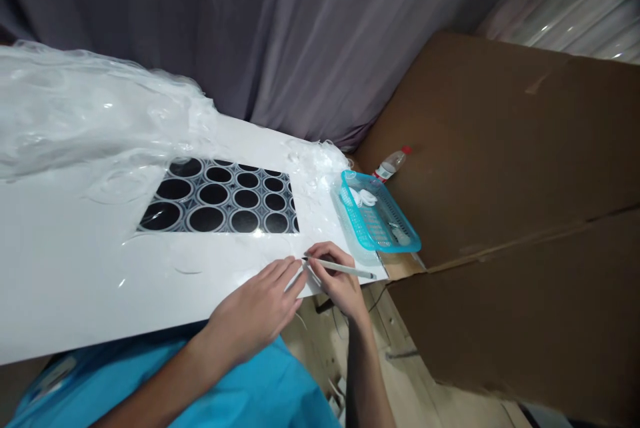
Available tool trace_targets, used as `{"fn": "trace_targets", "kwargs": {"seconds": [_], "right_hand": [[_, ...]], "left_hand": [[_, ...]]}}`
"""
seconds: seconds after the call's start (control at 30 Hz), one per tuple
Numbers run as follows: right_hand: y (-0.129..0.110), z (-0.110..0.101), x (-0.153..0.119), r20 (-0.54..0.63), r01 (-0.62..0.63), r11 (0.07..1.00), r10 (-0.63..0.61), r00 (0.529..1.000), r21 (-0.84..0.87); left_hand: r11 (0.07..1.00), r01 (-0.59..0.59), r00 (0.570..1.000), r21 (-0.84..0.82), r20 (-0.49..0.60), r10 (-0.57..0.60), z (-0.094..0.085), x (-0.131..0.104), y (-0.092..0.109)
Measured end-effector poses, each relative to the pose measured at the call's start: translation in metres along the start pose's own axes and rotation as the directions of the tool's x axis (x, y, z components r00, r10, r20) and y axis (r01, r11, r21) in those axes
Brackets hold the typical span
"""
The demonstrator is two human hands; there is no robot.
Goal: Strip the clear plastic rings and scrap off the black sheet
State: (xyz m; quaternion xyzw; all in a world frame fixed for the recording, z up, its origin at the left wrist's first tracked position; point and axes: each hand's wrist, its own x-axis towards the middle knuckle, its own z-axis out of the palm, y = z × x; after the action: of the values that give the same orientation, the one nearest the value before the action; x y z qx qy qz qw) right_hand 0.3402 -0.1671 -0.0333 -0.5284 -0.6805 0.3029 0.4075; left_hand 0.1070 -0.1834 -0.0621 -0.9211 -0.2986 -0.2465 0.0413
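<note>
My right hand point(343, 285) is closed around a slim white pen-shaped tool point(350, 271) near the front edge of the white table. The tool's dark tip points left, towards the fingertips of my left hand; its back end sticks out to the right. Whether it is a pen or a knife I cannot make out. My left hand point(257, 305) lies with its fingers stretched out on the tabletop point(165, 288), just left of the tip. Thin clear plastic could lie under the fingers, but that is too faint to tell. A dark sheet patterned with circles point(220, 198) lies beyond both hands.
A heap of clear plastic pieces point(90, 115) covers the table's back left. More clear scraps point(320, 165) lie at the back right. A blue basket point(373, 247) with white items stands at the right end, beside a red-capped bottle point(393, 165). Brown cardboard point(510, 161) rises on the right.
</note>
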Motion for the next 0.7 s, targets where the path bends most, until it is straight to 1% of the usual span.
{"fn": "trace_targets", "kwargs": {"seconds": [0.13,0.3,0.43,0.7], "right_hand": [[0.0009,-0.0003,-0.0027,0.002,-0.002,1.000,0.002,1.000,-0.002],[0.0000,0.0001,-0.0039,-0.001,-0.007,1.000,0.007,1.000,-0.002],[-0.0008,0.0008,-0.0038,0.007,-0.003,1.000,0.003,1.000,-0.018],[0.0006,0.0010,-0.0053,0.001,-0.020,1.000,0.020,1.000,-0.005]], "left_hand": [[0.999,-0.016,1.000,0.042,0.022,0.015,-0.0023,0.0000,-0.0001],[0.999,-0.017,0.999,0.041,0.034,0.016,-0.0014,0.0001,-0.0005],[1.000,-0.013,0.999,0.023,0.042,0.012,-0.0016,0.0008,-0.0008],[0.999,0.012,1.000,-0.038,0.020,-0.011,0.0002,0.0005,-0.0011]]}}
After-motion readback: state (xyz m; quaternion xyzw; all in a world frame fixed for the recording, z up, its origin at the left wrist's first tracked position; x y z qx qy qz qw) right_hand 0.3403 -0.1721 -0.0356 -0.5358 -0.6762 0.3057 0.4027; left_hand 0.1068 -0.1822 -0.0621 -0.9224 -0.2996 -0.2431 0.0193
